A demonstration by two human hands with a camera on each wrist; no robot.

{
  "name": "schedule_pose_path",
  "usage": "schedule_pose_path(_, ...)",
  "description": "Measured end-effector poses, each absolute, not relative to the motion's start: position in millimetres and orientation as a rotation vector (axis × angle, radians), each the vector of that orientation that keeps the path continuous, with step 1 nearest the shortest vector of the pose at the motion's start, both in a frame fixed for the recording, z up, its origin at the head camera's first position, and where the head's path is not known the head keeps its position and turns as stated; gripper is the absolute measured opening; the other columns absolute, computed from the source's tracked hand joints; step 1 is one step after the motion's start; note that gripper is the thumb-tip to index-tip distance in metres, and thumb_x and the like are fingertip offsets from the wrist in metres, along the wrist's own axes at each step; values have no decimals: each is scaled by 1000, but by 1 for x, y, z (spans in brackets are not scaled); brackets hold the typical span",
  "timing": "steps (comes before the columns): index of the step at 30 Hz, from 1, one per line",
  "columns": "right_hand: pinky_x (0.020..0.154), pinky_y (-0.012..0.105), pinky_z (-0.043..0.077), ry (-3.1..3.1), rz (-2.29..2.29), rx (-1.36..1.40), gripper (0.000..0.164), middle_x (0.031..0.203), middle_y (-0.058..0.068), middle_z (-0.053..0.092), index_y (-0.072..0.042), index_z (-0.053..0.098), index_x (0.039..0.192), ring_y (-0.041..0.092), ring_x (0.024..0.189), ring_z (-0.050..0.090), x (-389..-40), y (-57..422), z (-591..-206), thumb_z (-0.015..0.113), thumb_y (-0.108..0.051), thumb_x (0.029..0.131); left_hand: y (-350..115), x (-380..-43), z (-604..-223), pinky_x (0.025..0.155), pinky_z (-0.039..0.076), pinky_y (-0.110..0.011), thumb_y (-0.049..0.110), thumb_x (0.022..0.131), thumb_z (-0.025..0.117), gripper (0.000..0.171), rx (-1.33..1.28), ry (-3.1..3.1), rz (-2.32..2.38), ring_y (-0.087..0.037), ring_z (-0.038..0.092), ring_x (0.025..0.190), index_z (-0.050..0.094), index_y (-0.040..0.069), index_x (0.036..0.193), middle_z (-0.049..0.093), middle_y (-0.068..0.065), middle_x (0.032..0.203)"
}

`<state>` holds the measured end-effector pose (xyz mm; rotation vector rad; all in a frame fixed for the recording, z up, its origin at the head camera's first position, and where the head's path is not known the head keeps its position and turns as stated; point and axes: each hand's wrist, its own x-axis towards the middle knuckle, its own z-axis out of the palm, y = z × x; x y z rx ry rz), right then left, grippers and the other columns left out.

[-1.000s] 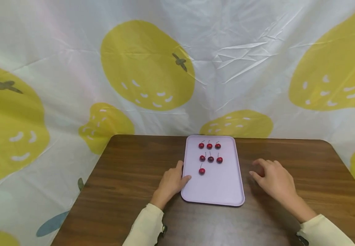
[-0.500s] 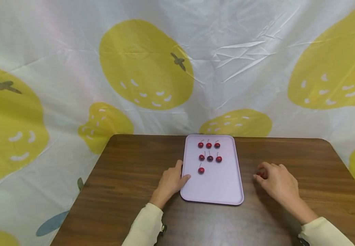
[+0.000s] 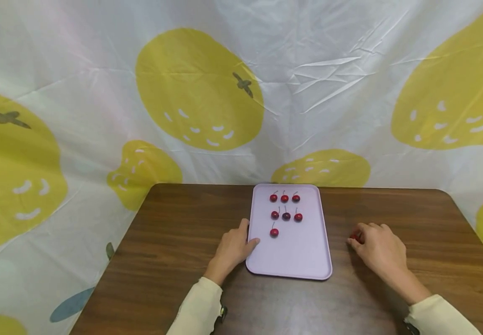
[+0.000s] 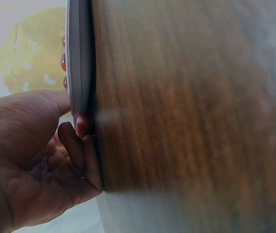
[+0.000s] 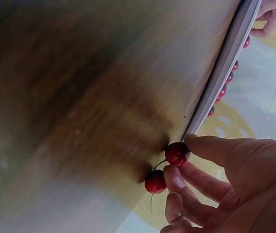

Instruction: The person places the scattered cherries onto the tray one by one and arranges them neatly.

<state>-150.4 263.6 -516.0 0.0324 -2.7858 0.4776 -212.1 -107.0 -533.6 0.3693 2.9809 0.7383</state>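
Observation:
On the lilac tray (image 3: pixel 296 260), several red cherries (image 3: pixel 274 232) with stems lie in rows: two rows of three and a single one nearer the person. My left hand (image 3: pixel 231 246) grips the tray's left edge, thumb over the rim and fingers curled against its side, as the left wrist view shows. To the right of the tray, my right hand (image 3: pixel 379 246) is low over the table. In the right wrist view its thumb and fingers pinch a dark red cherry (image 5: pixel 177 154). A second cherry (image 5: pixel 155 182) with a green stem is right beside the fingertips.
The brown wooden table (image 3: pixel 174 232) carries the tray near its back edge. Behind it hangs a pale curtain (image 3: pixel 325 93) printed with large yellow fruit.
My right hand has shifted slightly right and toward the person, and its thumb and fingers have closed on a cherry. The left hand and the tray have stayed put.

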Motion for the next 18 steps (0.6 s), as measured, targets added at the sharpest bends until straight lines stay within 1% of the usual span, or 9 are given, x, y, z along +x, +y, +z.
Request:
schedule_pose_path(8, 56, 46, 47, -2793, 444, 54, 14, 82, 2, 74, -19, 78, 92, 34, 79, 65, -149, 263, -517, 87, -24, 83, -107, -212, -534, 77, 59, -46, 37, 99, 74, 56, 370, 2975, 735, -28, 68, 81, 51, 7, 140, 76, -22, 107)
schedule_pose_path(18, 57, 46, 46, -2714, 463, 81, 19, 86, 6, 75, -15, 76, 95, 34, 78, 64, -147, 261, -513, 88, -22, 82, -107, -212, -535, 74, 58, -43, 37, 100, 74, 56, 371, 2978, 734, -24, 65, 78, 51, 7, 141, 76, -21, 108)
